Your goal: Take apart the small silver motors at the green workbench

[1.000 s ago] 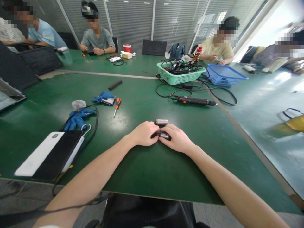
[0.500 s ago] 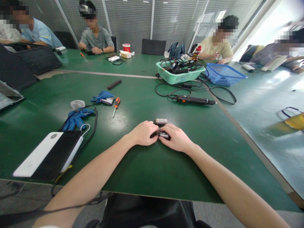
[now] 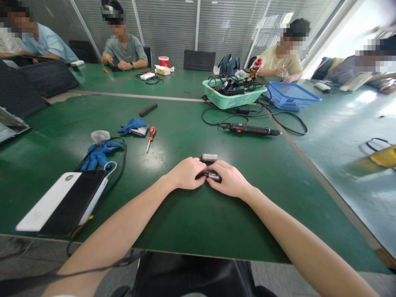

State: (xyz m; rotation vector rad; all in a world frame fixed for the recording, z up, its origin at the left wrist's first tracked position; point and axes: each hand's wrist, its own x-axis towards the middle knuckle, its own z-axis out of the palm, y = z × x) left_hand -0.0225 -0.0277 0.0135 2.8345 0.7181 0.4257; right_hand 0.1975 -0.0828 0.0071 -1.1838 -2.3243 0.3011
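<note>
While the left hand (image 3: 187, 173) and the right hand (image 3: 230, 180) curl close together, their fingers press around a small dark metal cylinder (image 3: 213, 176) on the green tabletop (image 3: 198, 222). A silver metal cylinder (image 3: 209, 157) lies just beyond them, not touched. Farther left lie an orange-handled screwdriver (image 3: 150, 138), a blue rubber glove (image 3: 99, 154) and a flat white-and-black case (image 3: 62, 202). To the right are a black electric screwdriver (image 3: 252, 130), a mint-green plastic basket (image 3: 234, 97) full of cables and a blue plastic basket (image 3: 292, 95). Across the tabletop sits a co-worker in a grey T-shirt (image 3: 123, 51), before a glass wall with grey blinds (image 3: 167, 29).
</note>
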